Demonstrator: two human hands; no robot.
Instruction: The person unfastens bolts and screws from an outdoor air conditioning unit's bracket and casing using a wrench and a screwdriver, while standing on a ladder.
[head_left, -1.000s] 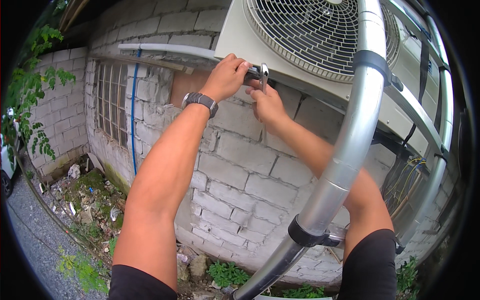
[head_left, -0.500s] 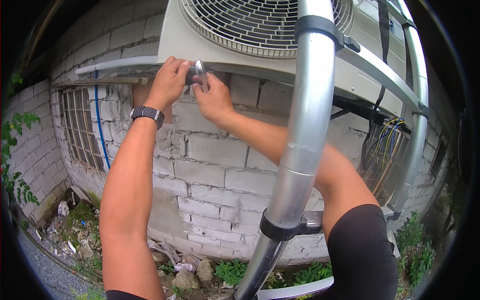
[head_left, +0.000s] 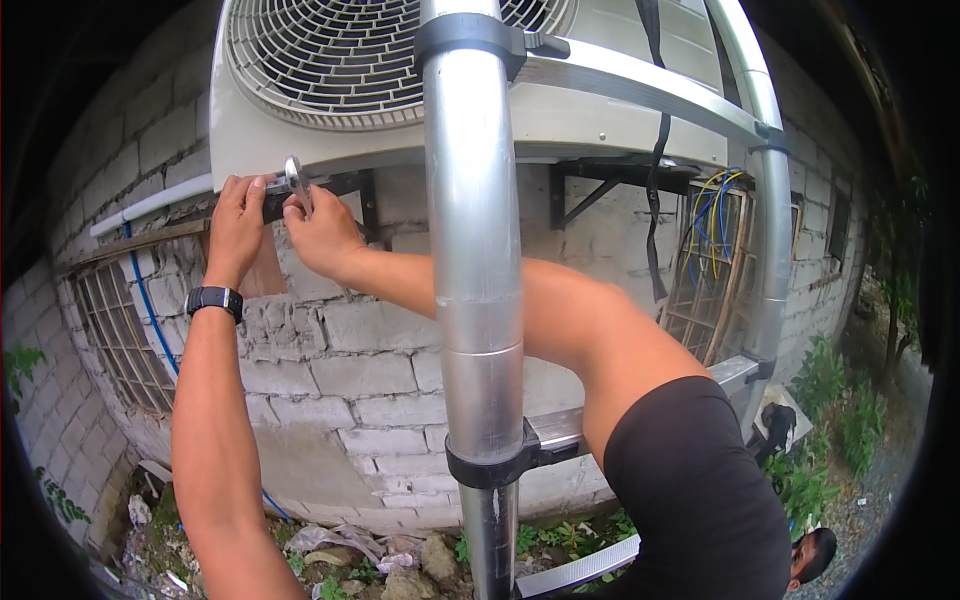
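Observation:
Under the front left corner of a white outdoor air-conditioner unit, both my hands are raised. My right hand grips a silver wrench, its rounded head pointing up beside the unit's lower edge. Just left of it, my left hand, with a dark watch on the wrist, has its fingers closed at the end of the dark metal bracket. What those fingers pinch is hidden. My right arm passes behind the near rail of a telescopic ladder.
Ladder rungs cross to a far rail on the right. A black strap and loose coloured wires hang there. Behind stands a block wall with a barred window. Below right, a person's head shows near plants.
My view has swung right, so unit, ladder and hands sit further left. Both hands stay at the bracket, the wrench still in the right. A person's head now shows at lower right.

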